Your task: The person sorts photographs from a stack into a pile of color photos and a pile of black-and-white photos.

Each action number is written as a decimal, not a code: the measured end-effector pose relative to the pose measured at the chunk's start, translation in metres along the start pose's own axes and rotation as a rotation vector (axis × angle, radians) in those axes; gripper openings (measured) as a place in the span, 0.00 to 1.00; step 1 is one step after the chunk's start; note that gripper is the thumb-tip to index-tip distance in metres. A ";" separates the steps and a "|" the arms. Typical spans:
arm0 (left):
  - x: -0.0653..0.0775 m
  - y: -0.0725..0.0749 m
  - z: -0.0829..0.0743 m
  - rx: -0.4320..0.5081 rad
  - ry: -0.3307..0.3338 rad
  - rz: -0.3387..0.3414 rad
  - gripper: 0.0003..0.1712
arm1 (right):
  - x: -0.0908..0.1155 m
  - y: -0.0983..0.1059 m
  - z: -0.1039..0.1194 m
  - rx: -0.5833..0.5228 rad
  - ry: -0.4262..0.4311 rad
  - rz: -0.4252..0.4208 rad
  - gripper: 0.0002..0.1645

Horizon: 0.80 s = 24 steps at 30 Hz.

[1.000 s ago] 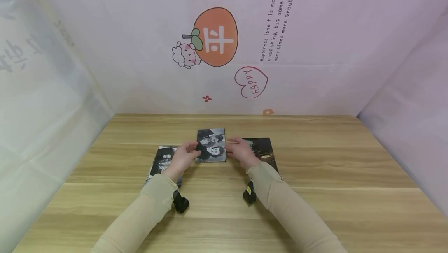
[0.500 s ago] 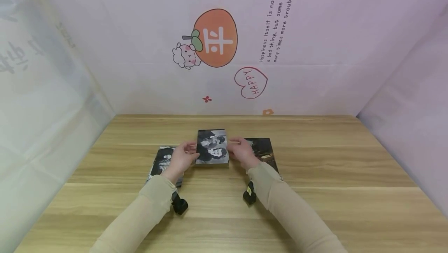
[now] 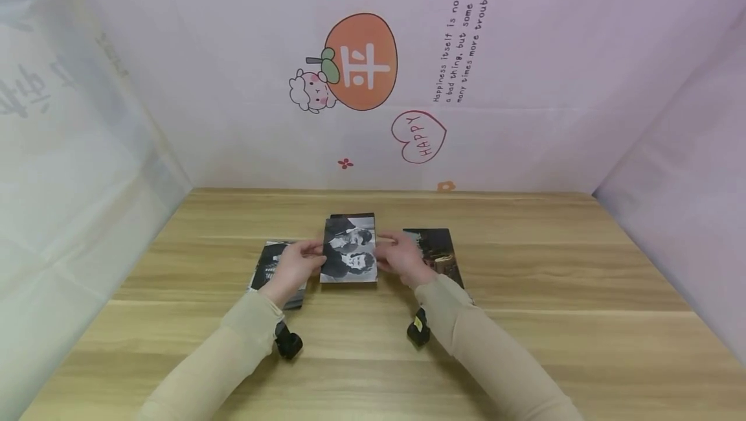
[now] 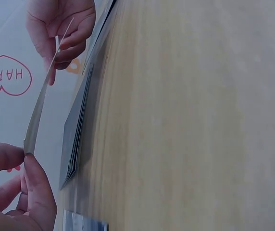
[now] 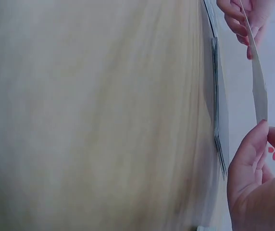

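A black-and-white photo card (image 3: 350, 249) showing two people is held up between both hands. At its left edge, my left hand (image 3: 294, 269) pinches it between thumb and fingers. My right hand (image 3: 405, 259) pinches the opposite edge. In the left wrist view the card (image 4: 36, 115) appears edge-on, slightly bowed, raised apart from a stack of cards (image 4: 77, 125) lying on the table. The right wrist view shows the same gap between the card (image 5: 259, 91) and the stack (image 5: 218, 96). From the head, the lifted card hides most of that stack, leaving a dark strip at its far edge.
More black-and-white photo cards (image 3: 271, 259) lie to the left, partly under the left hand and forearm. A dark picture card (image 3: 438, 251) lies at the right, partly covered by the right arm. A printed cloth wall (image 3: 513, 149) rises behind the wooden table (image 3: 361, 375).
The photo card has been lifted off the stack and drawn slightly toward me, exposing the stack's far edge. The left hand has shifted a little left and nearer with it.
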<state>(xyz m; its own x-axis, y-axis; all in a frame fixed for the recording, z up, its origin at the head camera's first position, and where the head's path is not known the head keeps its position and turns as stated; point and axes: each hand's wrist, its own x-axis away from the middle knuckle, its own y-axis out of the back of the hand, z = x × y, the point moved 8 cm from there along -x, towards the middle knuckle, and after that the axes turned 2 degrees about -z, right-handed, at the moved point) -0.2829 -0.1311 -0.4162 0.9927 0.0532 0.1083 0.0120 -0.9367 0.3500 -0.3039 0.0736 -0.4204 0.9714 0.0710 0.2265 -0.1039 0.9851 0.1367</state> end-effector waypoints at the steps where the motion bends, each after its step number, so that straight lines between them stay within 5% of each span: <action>1: 0.001 0.002 0.000 -0.008 -0.001 0.003 0.24 | 0.001 -0.002 0.001 -0.003 -0.002 0.006 0.32; 14: 0.008 0.029 0.009 -0.065 -0.014 0.020 0.24 | 0.006 -0.030 0.002 -0.023 -0.017 0.044 0.31; 24: 0.011 0.049 0.014 -0.002 -0.025 0.026 0.23 | 0.009 -0.051 -0.001 -0.060 -0.032 0.065 0.31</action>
<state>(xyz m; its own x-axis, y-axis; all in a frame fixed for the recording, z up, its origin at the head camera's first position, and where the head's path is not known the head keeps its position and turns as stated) -0.2694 -0.1809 -0.4112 0.9953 0.0199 0.0944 -0.0144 -0.9368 0.3495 -0.2895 0.0238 -0.4259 0.9554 0.1314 0.2643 -0.1529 0.9863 0.0626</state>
